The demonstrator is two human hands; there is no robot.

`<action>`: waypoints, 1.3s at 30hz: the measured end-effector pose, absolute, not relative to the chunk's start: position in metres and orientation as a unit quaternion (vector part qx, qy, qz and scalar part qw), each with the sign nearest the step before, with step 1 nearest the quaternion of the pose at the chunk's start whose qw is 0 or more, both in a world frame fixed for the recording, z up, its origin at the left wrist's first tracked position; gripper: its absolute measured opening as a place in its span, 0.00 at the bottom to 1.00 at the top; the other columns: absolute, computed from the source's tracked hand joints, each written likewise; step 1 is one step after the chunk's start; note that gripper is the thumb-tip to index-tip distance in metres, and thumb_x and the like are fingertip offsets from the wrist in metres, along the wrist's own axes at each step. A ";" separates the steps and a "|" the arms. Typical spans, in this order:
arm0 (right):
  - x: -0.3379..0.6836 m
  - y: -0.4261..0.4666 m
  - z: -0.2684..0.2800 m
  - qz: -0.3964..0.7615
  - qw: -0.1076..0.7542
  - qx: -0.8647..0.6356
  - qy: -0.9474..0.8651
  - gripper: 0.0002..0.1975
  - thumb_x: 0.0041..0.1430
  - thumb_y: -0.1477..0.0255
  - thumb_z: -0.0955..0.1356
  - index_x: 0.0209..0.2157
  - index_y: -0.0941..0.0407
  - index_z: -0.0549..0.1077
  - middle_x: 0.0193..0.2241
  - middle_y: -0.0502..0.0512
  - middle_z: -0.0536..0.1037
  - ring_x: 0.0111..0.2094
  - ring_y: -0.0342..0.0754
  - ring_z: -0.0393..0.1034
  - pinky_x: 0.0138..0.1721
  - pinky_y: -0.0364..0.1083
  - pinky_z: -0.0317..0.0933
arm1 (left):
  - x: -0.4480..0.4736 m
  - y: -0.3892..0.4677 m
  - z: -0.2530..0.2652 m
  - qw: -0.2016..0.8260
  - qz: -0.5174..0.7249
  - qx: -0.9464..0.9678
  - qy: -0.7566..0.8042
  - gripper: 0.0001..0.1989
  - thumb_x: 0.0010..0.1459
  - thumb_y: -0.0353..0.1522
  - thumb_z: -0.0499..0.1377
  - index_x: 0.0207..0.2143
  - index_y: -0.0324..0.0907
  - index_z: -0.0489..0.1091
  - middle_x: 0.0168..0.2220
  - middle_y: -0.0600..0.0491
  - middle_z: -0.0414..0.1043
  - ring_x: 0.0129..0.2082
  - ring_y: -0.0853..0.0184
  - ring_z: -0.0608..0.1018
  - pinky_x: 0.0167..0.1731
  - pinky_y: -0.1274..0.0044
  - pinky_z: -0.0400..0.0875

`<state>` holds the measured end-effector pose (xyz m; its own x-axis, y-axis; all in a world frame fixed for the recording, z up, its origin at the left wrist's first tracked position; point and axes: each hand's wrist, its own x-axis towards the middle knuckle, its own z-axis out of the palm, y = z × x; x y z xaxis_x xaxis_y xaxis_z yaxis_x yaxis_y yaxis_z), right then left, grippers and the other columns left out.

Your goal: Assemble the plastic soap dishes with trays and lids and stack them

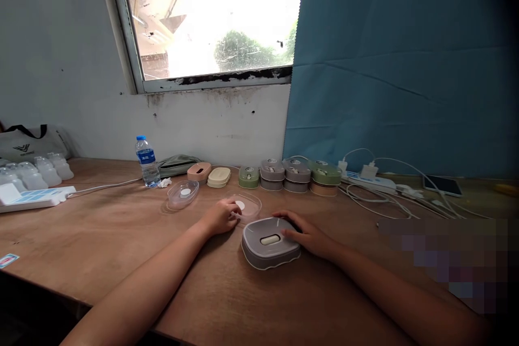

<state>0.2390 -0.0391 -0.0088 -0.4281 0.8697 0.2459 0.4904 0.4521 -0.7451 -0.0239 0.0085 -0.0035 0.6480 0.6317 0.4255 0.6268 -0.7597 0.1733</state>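
Grey case (pixel 267 249), one: on the wooden counter (pixel 211 292), cream oblong insert (pixel 270 239) in its top. Right hand (pixel 308 235): grip loosely spread, thumb on case top, fingers along far edge. Left hand (pixel 220 217): fingers curled at clear shell's (pixel 252 205) rim; whether grip is closed, cannot tell. Lidded cases (pixel 298 172): row behind.

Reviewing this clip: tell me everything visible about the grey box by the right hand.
The grey box is low, with rounded corners and a smooth, slightly glossy top; it looks like plastic. An oval recess in the top shows a pale cream piece. A thin, light, wavy edge runs along its base. It sits flat on the brown tabletop. The right hand touches its far right side, thumb on top. Its inside and underside are hidden.
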 end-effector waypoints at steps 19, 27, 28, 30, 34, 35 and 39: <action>0.238 -0.038 -0.007 0.269 0.305 -0.422 -0.810 0.19 0.52 0.67 0.62 0.46 0.58 0.63 0.45 0.59 0.68 0.47 0.55 0.62 0.48 0.53 0.55 | -0.108 0.045 0.020 -0.316 0.183 0.686 0.630 0.19 0.57 0.25 0.42 0.46 0.38 0.67 0.38 0.43 0.69 0.35 0.58 0.69 0.34 0.69 0.59; 0.238 -0.039 -0.008 0.269 0.309 -0.423 -0.808 0.19 0.51 0.68 0.62 0.45 0.58 0.64 0.45 0.59 0.69 0.46 0.56 0.62 0.47 0.54 0.55 | -0.110 0.058 0.006 -0.288 0.167 0.706 0.625 0.16 0.57 0.28 0.45 0.37 0.43 0.72 0.37 0.46 0.72 0.36 0.57 0.69 0.33 0.70 0.58; 0.238 -0.038 -0.008 0.269 0.309 -0.422 -0.809 0.19 0.51 0.68 0.62 0.45 0.58 0.64 0.45 0.59 0.69 0.46 0.56 0.62 0.47 0.54 0.55 | -0.110 0.058 0.005 -0.285 0.166 0.709 0.623 0.16 0.57 0.28 0.45 0.38 0.43 0.72 0.36 0.46 0.72 0.36 0.57 0.69 0.33 0.70 0.58; 0.238 -0.038 -0.008 0.268 0.308 -0.420 -0.810 0.18 0.51 0.68 0.62 0.45 0.58 0.64 0.45 0.59 0.68 0.46 0.55 0.62 0.48 0.53 0.55 | -0.109 0.059 0.005 -0.280 0.166 0.712 0.622 0.16 0.57 0.28 0.45 0.39 0.43 0.71 0.36 0.46 0.73 0.36 0.57 0.69 0.33 0.70 0.58; 0.238 -0.037 -0.008 0.267 0.306 -0.417 -0.813 0.18 0.52 0.69 0.62 0.46 0.58 0.63 0.45 0.59 0.68 0.46 0.55 0.61 0.48 0.53 0.55 | -0.109 0.059 0.004 -0.264 0.167 0.715 0.626 0.15 0.57 0.31 0.46 0.39 0.42 0.72 0.37 0.47 0.73 0.37 0.56 0.70 0.34 0.69 0.58; 0.239 -0.037 -0.008 0.266 0.306 -0.416 -0.814 0.18 0.52 0.69 0.62 0.46 0.58 0.63 0.45 0.59 0.68 0.46 0.55 0.61 0.48 0.53 0.55 | -0.109 0.058 0.004 -0.258 0.167 0.715 0.628 0.15 0.57 0.32 0.46 0.39 0.43 0.72 0.38 0.47 0.74 0.36 0.56 0.70 0.34 0.69 0.58; 0.240 -0.037 -0.010 0.266 0.312 -0.411 -0.814 0.18 0.52 0.70 0.62 0.45 0.58 0.64 0.44 0.58 0.69 0.46 0.55 0.62 0.47 0.52 0.55 | -0.112 0.058 0.003 -0.231 0.169 0.718 0.635 0.14 0.56 0.35 0.48 0.39 0.45 0.72 0.40 0.50 0.74 0.37 0.58 0.72 0.35 0.70 0.59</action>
